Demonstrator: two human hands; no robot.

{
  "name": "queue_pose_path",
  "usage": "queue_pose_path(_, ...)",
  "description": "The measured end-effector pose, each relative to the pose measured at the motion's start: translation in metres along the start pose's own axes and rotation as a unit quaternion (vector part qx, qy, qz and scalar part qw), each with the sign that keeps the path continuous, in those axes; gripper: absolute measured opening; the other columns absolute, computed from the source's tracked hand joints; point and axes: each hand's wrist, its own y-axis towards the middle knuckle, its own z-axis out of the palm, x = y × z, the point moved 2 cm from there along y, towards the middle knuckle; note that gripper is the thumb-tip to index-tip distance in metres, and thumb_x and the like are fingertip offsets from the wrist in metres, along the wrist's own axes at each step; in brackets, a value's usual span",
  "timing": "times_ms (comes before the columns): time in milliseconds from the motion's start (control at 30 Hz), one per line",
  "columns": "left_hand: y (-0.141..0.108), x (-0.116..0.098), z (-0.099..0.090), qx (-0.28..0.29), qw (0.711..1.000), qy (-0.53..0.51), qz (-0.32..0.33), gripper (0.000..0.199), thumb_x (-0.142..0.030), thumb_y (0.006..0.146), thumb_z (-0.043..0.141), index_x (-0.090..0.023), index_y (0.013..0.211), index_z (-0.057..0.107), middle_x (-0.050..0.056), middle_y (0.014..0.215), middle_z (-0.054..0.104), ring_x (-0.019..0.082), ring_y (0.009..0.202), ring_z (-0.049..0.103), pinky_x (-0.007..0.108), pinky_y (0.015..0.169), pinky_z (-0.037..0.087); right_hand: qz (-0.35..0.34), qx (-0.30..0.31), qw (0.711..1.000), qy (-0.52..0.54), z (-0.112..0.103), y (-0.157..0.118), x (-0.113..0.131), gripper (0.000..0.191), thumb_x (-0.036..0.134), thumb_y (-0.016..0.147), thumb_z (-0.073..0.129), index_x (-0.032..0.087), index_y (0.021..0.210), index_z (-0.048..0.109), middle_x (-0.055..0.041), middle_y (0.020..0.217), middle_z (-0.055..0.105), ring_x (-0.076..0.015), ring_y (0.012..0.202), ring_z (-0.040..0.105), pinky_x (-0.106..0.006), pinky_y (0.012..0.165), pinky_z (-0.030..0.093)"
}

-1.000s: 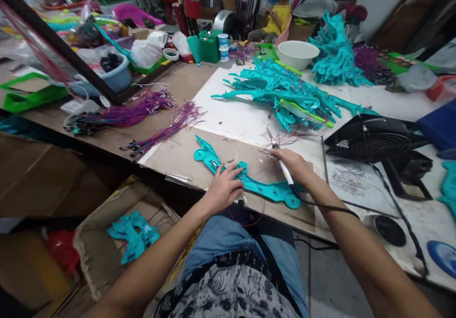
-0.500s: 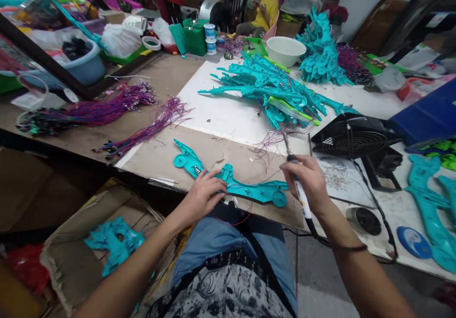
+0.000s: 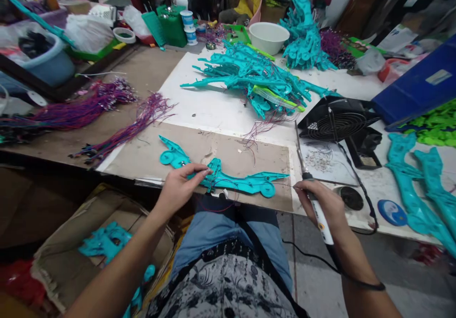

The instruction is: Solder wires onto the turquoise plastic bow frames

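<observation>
In front of me, at the near edge of the table, lies a long teal plastic part (image 3: 245, 183) with round discs towards its ends. My left hand (image 3: 178, 185) is over its left half, thumb and forefinger pinched together; what is between them is too small to make out. My right hand (image 3: 322, 206) grips a soldering iron (image 3: 319, 220) with a white handle, its tip pointing up and away. A thin dark wire (image 3: 280, 184) runs from the teal part to my right fingertips. A red wire (image 3: 217, 209) loops below the part, over my lap.
A heap of teal parts (image 3: 245, 73) lies further back. Bundles of purple wires (image 3: 128, 128) are on the left. To the right are a black fan (image 3: 338, 120), a small round tin (image 3: 351, 197) and a blue bin (image 3: 413, 99). A cardboard box (image 3: 57, 251) stands below left.
My left hand has gone from lying on the teal part to a pinch above it. My right hand has moved right with the soldering iron, a wire now stretched to its fingertips.
</observation>
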Motion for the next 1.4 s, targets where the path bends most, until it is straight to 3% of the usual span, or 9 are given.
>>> queue_pose_path(100,0.006,-0.015,-0.009,-0.008,0.998,-0.044,-0.035,0.021,-0.039,0.077,0.066,-0.019,0.081,0.071,0.005,0.079,0.074,0.020,0.079,0.067,0.031,0.080,0.052,0.012,0.018,1.000,0.009,0.015,-0.015,-0.012,0.019,0.013,0.084,0.058,0.022,0.100,0.059,-0.0004,0.079,0.065,-0.0145,0.066,0.063,-0.027,0.063,0.049)
queue_pose_path(233,0.013,-0.029,-0.023,0.021,0.999,0.011,-0.026,0.019,-0.038,0.072,0.069,-0.019,0.076,0.073,0.004,0.075,0.074,0.020,0.076,0.067,0.031,0.077,0.052,0.020,0.024,0.999,0.004,0.019,-0.026,-0.019,0.019,0.014,0.084,0.058,0.020,0.101,0.059,-0.0017,0.077,0.064,-0.0154,0.064,0.059,-0.029,0.061,0.047)
queue_pose_path(367,0.017,-0.044,-0.026,-0.007,0.998,-0.050,-0.042,0.027,-0.038,0.069,0.072,-0.018,0.086,0.071,0.005,0.074,0.074,0.020,0.076,0.068,0.033,0.079,0.053,0.016,0.031,0.999,0.004,0.019,-0.032,-0.022,0.021,0.017,0.085,0.060,0.021,0.105,0.058,-0.0067,0.095,0.069,-0.0203,0.082,0.064,-0.034,0.071,0.051)
queue_pose_path(467,0.023,-0.058,-0.002,0.059,0.978,-0.182,-0.088,0.034,-0.038,0.066,0.077,-0.016,0.089,0.065,0.004,0.070,0.072,0.019,0.070,0.069,0.033,0.071,0.055,0.033,-0.055,0.998,-0.009,0.016,-0.029,-0.020,0.025,0.019,0.081,0.066,0.022,0.104,0.057,-0.0084,0.109,0.069,-0.0233,0.096,0.064,-0.039,0.083,0.052)
queue_pose_path(567,0.030,-0.073,0.039,0.162,0.943,-0.254,-0.141,0.033,-0.034,0.062,0.080,-0.014,0.078,0.060,0.004,0.064,0.069,0.018,0.061,0.068,0.030,0.062,0.055,0.063,-0.129,0.990,0.012,0.010,-0.017,-0.009,0.025,0.015,0.079,0.067,0.022,0.101,0.057,-0.0075,0.107,0.070,-0.0210,0.095,0.066,-0.037,0.084,0.053)
queue_pose_path(700,0.034,-0.088,0.092,0.256,0.920,-0.244,-0.168,0.026,-0.029,0.067,0.077,-0.012,0.075,0.059,0.002,0.059,0.066,0.015,0.053,0.065,0.025,0.051,0.052,0.150,-0.178,0.967,0.107,0.004,0.002,0.008,0.018,0.015,0.083,0.063,0.023,0.098,0.057,-0.0028,0.096,0.072,-0.0168,0.088,0.068,-0.033,0.083,0.053)
queue_pose_path(800,0.034,-0.094,0.119,0.273,0.928,-0.203,-0.148,0.021,-0.027,0.072,0.073,-0.012,0.074,0.059,0.001,0.057,0.063,0.013,0.050,0.063,0.022,0.048,0.050,0.221,-0.202,0.934,0.195,0.006,0.009,0.011,0.018,0.020,0.083,0.065,0.024,0.098,0.056,-0.0012,0.091,0.072,-0.0171,0.087,0.069,-0.034,0.085,0.053)
queue_pose_path(1033,0.032,-0.100,0.152,0.294,0.933,-0.171,-0.119,0.019,-0.028,0.074,0.070,-0.012,0.072,0.060,0.001,0.055,0.061,0.010,0.048,0.058,0.020,0.046,0.047,0.249,-0.225,0.879,0.339,0.015,0.011,-0.002,0.031,0.019,0.079,0.069,0.026,0.103,0.052,0.0008,0.089,0.069,-0.0153,0.084,0.067,-0.033,0.079,0.053)
queue_pose_path(1400,0.036,-0.094,0.180,0.354,0.870,-0.251,-0.232,0.026,-0.030,0.067,0.077,-0.012,0.067,0.058,-0.001,0.051,0.059,0.009,0.039,0.054,0.018,0.041,0.043,0.272,-0.253,0.888,0.271,0.006,-0.008,-0.015,0.025,0.019,0.081,0.066,0.023,0.101,0.051,0.0008,0.082,0.067,-0.0138,0.075,0.063,-0.030,0.074,0.051)
